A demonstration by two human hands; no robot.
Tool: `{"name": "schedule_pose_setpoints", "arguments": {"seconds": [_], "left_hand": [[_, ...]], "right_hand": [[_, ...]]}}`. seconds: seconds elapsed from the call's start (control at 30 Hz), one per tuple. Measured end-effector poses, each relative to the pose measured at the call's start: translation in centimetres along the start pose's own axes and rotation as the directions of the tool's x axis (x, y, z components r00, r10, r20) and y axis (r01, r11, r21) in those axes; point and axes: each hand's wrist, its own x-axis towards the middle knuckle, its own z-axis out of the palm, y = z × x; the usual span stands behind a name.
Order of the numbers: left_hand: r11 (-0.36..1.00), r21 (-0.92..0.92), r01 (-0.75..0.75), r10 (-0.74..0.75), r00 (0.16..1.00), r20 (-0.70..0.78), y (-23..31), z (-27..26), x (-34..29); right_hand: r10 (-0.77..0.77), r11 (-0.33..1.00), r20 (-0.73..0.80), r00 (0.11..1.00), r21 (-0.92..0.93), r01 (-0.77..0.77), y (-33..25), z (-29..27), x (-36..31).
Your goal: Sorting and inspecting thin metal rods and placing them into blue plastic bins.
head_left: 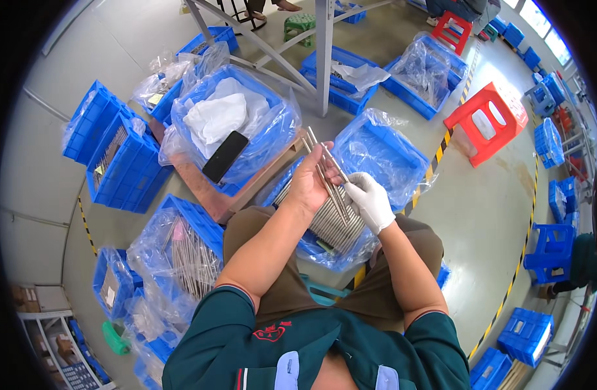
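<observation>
The bare left hand [309, 182] was curled around a few long thin silver metal rods [326, 172], which stuck up past its fingers. Just right of it, the white-gloved right hand [370, 200] pinched their lower ends. Beneath both hands sat a plastic-lined blue plastic crate [324, 250] of similar rods.

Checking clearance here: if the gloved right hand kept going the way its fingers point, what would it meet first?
The right hand points up-left and already touches the metal rods held in the bare left hand, so rods first, probably then that palm.
</observation>
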Motion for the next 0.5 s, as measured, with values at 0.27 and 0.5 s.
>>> {"name": "schedule_pose_setpoints", "arguments": {"seconds": [0.27, 0.5], "left_hand": [[0.905, 0.398, 0.149, -0.185, 0.981, 0.054, -0.8, 0.8, -1.1], [0.806, 0.575, 0.139, -0.157, 0.987, -0.018, -0.3, 1.0, -0.5]], "right_hand": [[0.025, 0.97, -0.057, 0.998, 0.244, -0.01, -1.6, 0.1, -0.1], [0.1, 0.88, 0.211, 0.972, 0.438, -0.185, 0.2, -1.5, 0.7]]}}
